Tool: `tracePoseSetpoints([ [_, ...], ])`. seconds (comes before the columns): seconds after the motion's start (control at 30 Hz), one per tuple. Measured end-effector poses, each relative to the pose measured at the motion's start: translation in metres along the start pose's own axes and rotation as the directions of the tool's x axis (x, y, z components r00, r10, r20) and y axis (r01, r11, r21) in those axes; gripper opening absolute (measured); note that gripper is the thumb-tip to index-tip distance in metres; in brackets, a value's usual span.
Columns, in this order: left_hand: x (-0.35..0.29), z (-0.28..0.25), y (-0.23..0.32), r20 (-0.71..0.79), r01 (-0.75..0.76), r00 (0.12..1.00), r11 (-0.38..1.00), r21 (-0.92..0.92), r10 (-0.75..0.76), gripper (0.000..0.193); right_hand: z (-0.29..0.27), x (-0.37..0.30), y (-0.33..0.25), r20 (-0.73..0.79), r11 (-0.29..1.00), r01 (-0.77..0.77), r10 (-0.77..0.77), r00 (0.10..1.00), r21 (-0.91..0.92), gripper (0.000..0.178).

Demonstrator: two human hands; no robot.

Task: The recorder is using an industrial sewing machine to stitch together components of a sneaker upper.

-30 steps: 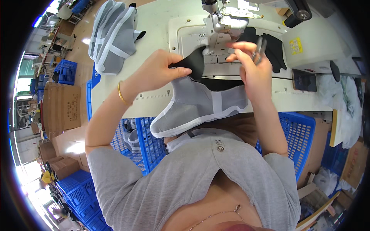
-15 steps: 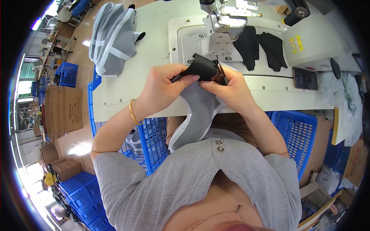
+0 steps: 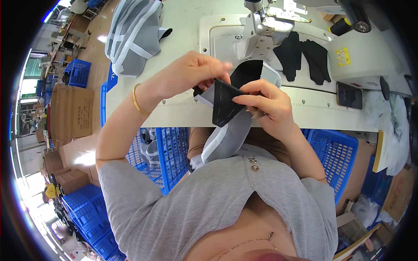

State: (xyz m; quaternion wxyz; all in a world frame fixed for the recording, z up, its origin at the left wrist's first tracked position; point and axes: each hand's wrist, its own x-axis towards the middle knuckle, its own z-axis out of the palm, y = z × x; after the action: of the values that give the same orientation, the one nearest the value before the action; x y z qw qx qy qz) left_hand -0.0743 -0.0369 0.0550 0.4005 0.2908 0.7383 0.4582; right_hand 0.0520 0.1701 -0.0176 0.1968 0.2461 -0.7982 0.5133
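Note:
Both of my hands hold a grey fabric piece [image 3: 230, 135] with white binding and a black panel [image 3: 225, 104] over the front edge of the sewing table. Light stitch marks run along the black panel. My left hand [image 3: 202, 74] is closed at the panel's upper left corner, its fingertips partly hidden by the cloth. Between thumb and fingers, my right hand [image 3: 270, 104] pinches the panel's right side. Behind it another black part of the piece stands up near the sewing machine head [image 3: 265, 35]. The grey end hangs down to my lap.
Two black cut pieces [image 3: 287, 56] lie right of the machine head, with a phone [image 3: 349, 95] nearer. A stack of grey pieces with white binding [image 3: 133, 39] rests at the table's left. Blue baskets [image 3: 174, 152] [image 3: 333, 158] stand below the table edge on both sides.
The black panel has been turned and spread flatter, showing its stitched face. My left hand has risen and moved right to its corner; my right hand has shifted slightly down and right.

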Motion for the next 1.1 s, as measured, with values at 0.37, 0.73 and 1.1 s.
tracePoseSetpoints([
  [0.37, 0.005, -0.005, 0.025, 0.184, -0.027, 0.983, 0.959, 0.281, -0.027, 0.014, -0.006, 0.005, -0.010, -0.012, 0.999, 0.032, -0.032, 0.999, -0.031, 0.037],
  [0.73, -0.002, 0.013, 0.035, 0.071, -0.190, 0.981, 0.828, 0.528, 0.180, 0.010, -0.016, 0.011, -0.011, 0.113, 0.990, -0.079, 0.092, 0.989, -0.116, 0.022],
  [1.1, -0.002, 0.013, 0.034, 0.094, -0.117, 0.992, 0.895, 0.430, 0.084, 0.009, -0.012, 0.009, -0.010, 0.063, 0.982, 0.021, -0.009, 0.998, -0.190, 0.028],
])
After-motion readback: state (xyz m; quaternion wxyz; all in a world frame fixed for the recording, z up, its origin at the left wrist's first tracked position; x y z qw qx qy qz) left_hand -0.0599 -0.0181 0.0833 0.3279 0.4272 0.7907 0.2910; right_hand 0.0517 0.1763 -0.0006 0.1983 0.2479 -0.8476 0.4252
